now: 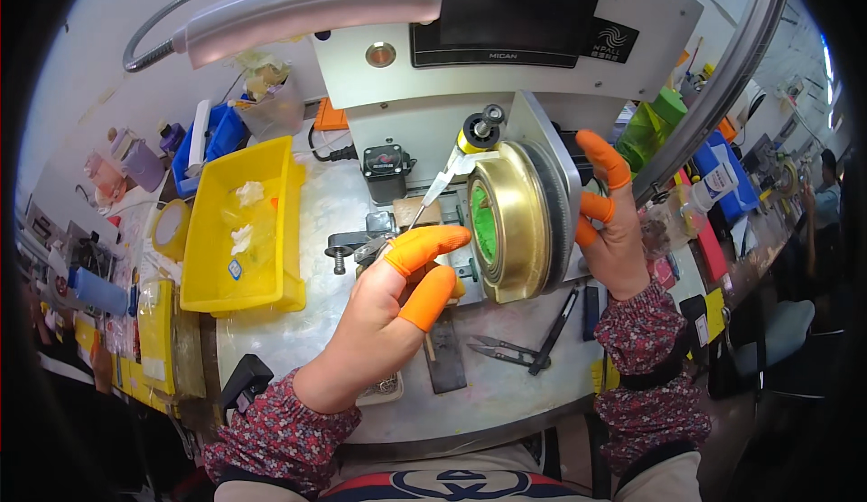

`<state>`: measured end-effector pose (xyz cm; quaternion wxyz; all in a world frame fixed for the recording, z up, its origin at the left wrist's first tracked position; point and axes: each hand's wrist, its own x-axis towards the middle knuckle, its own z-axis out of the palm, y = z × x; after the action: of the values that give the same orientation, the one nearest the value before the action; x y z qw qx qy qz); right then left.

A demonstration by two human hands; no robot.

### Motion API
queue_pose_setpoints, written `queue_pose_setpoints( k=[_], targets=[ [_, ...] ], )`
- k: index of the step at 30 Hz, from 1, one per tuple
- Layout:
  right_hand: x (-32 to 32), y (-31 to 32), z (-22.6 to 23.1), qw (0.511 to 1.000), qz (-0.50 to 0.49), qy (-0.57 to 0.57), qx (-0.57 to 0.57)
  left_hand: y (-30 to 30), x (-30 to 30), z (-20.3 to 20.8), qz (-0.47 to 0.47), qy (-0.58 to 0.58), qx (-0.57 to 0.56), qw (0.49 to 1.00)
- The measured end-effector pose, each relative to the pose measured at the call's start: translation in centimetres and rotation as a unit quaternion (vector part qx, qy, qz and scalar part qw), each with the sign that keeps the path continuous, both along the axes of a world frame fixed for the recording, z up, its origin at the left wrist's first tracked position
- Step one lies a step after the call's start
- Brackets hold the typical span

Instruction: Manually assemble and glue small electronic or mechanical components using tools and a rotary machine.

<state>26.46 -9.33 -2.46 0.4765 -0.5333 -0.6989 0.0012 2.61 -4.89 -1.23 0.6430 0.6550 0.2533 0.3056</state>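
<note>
A brass-coloured wheel [522, 222] with a bright green centre is mounted on a bench machine, in front of an upright metal plate [551, 150]. My left hand [384, 312], with orange finger cots on thumb and index finger, is left of the wheel. Its index finger stretches toward the wheel's rim and its thumb stands apart; the other fingers are hidden. Beside that hand are a small metal clamp [372, 247] and a thin pointed arm [438, 190]. Right of the plate is my right hand [619, 240], orange cots on its spread, bent fingers, nothing visible in them.
A yellow bin [293, 231] with white scraps stands on the left. Thread snips [506, 350], black tweezers [555, 330] and a dark flat bar [444, 357] lie in front of the machine. A pale lamp [307, 14] hangs above. A metal post [713, 78] rises at right.
</note>
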Motion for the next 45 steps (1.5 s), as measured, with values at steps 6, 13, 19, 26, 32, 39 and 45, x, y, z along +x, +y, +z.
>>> queue_pose_setpoints(
  k=[6,13,19,26,32,39,45],
  targets=[
    [0.1,0.4,-1.1,0.989,0.100,0.092,-0.053,0.8,3.3,-1.3,-0.023,-0.084,-0.087,0.992],
    [-1.4,1.9,-1.1,0.928,0.201,0.261,-0.174,1.5,5.2,-1.5,-0.069,-0.126,-0.083,0.986],
    [-1.3,1.9,-2.4,0.892,0.240,0.352,-0.153,2.3,5.5,-1.8,-0.079,-0.082,-0.035,0.993],
    [-1.8,2.0,-2.1,0.884,0.241,0.372,-0.149,2.0,5.8,-2.6,0.025,-0.007,0.037,0.999],
    [-1.9,1.6,-2.1,0.889,0.197,0.386,-0.149,0.5,3.1,-0.6,0.055,0.052,0.104,0.992],
    [-0.5,0.5,-3.8,0.881,0.167,0.410,-0.170,0.0,-4.0,1.2,0.100,0.222,0.371,0.896],
    [-0.5,0.3,-4.2,0.862,0.181,0.445,-0.161,1.8,-6.8,1.1,0.226,0.248,0.403,0.852]
  ],
)
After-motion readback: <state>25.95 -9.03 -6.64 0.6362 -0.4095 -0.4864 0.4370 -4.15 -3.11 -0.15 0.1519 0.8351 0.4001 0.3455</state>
